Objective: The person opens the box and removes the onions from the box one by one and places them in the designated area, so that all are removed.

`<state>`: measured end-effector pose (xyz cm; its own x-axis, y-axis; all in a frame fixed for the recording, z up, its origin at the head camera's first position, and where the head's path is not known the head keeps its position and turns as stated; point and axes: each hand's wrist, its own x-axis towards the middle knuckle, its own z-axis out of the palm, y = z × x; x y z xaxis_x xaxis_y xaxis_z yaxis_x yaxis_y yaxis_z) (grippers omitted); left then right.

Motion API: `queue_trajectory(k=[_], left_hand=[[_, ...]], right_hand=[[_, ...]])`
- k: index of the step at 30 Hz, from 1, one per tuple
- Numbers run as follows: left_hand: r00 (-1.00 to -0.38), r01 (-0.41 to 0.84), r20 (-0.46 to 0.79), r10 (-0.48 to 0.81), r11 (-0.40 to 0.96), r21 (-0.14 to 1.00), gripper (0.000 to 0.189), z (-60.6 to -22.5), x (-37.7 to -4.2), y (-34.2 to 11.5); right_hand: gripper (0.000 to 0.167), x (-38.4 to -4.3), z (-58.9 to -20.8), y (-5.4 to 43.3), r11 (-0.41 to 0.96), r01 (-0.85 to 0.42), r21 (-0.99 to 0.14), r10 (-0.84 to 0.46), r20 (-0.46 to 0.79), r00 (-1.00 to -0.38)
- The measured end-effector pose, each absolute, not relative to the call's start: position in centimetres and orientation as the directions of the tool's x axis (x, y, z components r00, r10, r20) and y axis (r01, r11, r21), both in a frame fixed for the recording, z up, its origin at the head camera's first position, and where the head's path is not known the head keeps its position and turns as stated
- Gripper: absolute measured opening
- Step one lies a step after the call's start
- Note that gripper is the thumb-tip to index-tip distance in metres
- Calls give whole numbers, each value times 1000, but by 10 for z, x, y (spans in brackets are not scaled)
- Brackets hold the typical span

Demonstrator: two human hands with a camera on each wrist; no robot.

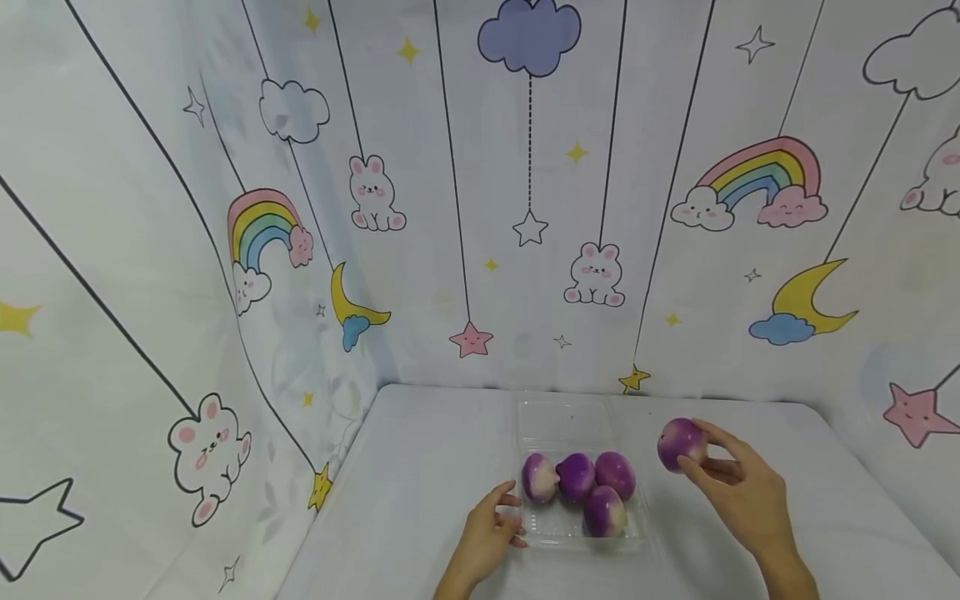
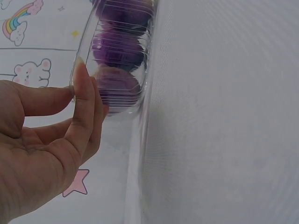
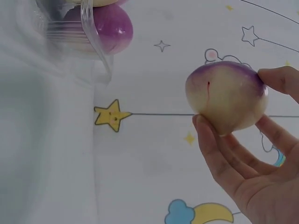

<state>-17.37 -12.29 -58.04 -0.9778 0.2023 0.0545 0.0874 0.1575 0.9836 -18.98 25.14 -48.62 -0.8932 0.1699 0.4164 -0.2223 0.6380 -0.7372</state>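
Observation:
My right hand [image 1: 746, 492] holds a purple-and-white turnip [image 1: 681, 445] in the air to the right of a clear plastic box. In the right wrist view the turnip [image 3: 226, 98] shows its pale underside with a thin red mark, gripped between thumb and fingers. The clear plastic box [image 1: 555, 542] stands on the table with its lid [image 1: 566, 421] folded back. Several more turnips [image 1: 576, 477] lie inside it. At the box's left edge is my left hand [image 1: 487, 533]; its thumb and fingers [image 2: 84, 107] pinch the rim in the left wrist view.
A white cloth covers the table [image 1: 420, 467]. White curtains [image 1: 525, 292] printed with rabbits, stars, rainbows and clouds hang behind the table and along its sides.

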Motion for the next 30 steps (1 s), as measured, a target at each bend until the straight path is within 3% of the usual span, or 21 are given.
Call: queue_trajectory(k=[22, 30], left_hand=[[-976, 90, 59, 211, 140, 986, 59, -581, -175, -123], [-975, 90, 58, 213, 140, 986, 58, -582, -174, -124]], right_hand=[[58, -187, -497, 227, 620, -290, -729, 96, 438, -894], [60, -186, -501, 215, 550, -338, -764, 65, 442, -895]])
